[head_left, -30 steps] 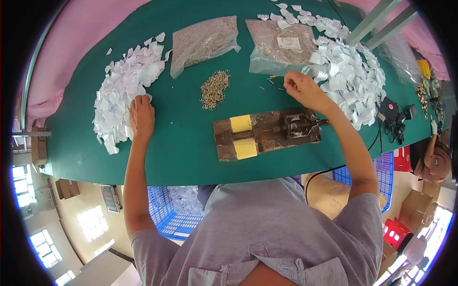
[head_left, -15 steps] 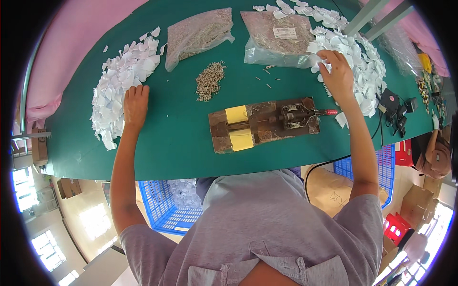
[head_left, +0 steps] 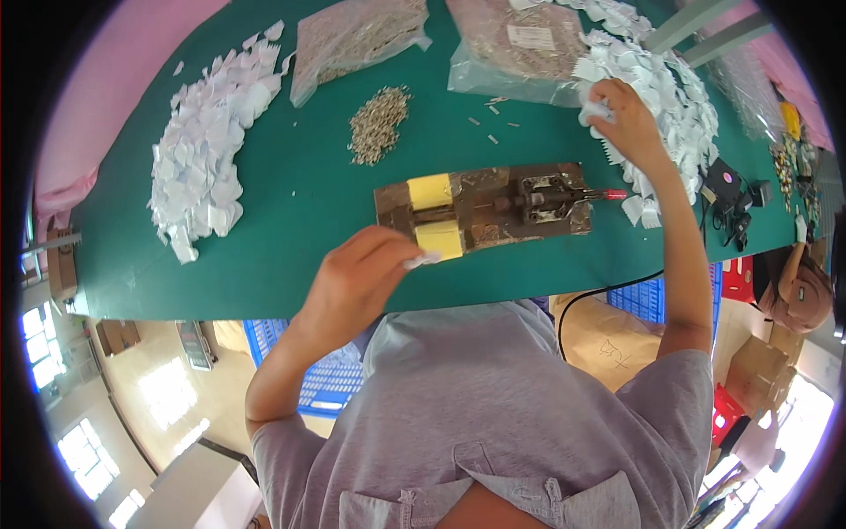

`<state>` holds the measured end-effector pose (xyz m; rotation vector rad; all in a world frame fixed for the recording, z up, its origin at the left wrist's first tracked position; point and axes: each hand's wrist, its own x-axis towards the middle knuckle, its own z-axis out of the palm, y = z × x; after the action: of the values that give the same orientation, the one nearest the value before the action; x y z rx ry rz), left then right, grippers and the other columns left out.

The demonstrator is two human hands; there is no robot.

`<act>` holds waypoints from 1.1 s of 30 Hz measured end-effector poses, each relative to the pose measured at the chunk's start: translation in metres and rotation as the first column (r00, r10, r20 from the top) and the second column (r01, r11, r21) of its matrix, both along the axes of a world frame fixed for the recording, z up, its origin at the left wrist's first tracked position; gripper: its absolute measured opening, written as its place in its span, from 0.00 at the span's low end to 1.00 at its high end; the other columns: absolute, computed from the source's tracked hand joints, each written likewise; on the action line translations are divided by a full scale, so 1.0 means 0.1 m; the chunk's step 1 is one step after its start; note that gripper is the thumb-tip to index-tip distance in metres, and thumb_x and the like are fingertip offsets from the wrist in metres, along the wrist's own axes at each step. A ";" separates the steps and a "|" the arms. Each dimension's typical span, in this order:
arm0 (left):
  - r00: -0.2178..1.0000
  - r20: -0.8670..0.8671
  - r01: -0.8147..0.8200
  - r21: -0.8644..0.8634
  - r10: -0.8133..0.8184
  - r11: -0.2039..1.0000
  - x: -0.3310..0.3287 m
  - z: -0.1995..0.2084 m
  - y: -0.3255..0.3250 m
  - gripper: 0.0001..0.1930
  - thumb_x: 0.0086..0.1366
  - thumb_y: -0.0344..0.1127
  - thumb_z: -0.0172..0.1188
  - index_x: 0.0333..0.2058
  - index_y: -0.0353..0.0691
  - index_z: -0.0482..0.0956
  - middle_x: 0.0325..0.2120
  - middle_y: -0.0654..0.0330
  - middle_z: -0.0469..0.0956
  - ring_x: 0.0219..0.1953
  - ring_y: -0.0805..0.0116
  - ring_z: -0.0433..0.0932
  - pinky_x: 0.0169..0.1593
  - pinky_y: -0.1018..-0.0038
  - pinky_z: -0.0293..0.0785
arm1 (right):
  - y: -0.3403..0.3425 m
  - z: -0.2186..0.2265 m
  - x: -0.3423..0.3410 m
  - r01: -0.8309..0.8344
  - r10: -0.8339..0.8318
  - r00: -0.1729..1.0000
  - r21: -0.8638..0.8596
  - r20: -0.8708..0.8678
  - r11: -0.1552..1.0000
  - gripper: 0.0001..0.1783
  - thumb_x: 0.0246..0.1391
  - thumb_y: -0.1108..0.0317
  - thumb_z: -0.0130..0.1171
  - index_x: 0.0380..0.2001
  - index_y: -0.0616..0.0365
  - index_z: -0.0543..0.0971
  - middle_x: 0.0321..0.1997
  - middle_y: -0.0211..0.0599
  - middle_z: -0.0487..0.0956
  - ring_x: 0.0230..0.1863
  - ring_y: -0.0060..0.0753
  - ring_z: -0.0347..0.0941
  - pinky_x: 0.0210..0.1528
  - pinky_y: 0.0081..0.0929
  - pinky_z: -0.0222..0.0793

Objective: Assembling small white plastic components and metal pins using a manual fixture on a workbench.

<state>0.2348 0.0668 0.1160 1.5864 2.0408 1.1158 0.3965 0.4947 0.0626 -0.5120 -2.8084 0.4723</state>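
Note:
My left hand (head_left: 352, 275) pinches a small white plastic piece (head_left: 423, 260) at the near edge of the brown fixture (head_left: 493, 238). The fixture carries two yellow pads (head_left: 438, 240) on its left part and a metal toggle clamp (head_left: 551, 201) with a red handle tip on its right. Over at the right pile of white toothed plastic pieces (head_left: 674, 106), my right hand (head_left: 630, 123) has its fingers curled round a white piece (head_left: 599, 111). Another pile of white toothed pieces (head_left: 204, 145) lies at the left.
A heap of small metal parts (head_left: 377, 125) lies beyond the fixture, with a few loose pins (head_left: 480, 128) to its right. Two clear bags of small parts (head_left: 361, 40) lie at the back. Grey metal posts (head_left: 696, 31) rise far right, near a black power adapter (head_left: 723, 183).
My left hand has come from the left pile to the fixture with a small white piece. My right hand stays at the right pile, its fingers now curled round a piece.

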 end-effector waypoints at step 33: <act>0.887 -0.145 -0.380 0.313 0.439 0.871 0.25 -0.83 0.26 0.28 0.54 0.25 0.75 0.54 0.40 0.78 0.54 0.55 0.75 0.56 0.49 0.73 0.58 0.58 0.73 | -1.78 0.19 -0.89 -0.357 0.296 0.934 -0.564 -0.200 0.745 0.10 0.56 0.74 0.68 0.40 0.57 0.78 0.33 0.34 0.84 0.33 0.28 0.81 0.40 0.29 0.78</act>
<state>0.2598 0.0930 0.0334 1.4791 2.5477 1.4940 0.3071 0.3167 0.0814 -0.0771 -2.6113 1.4398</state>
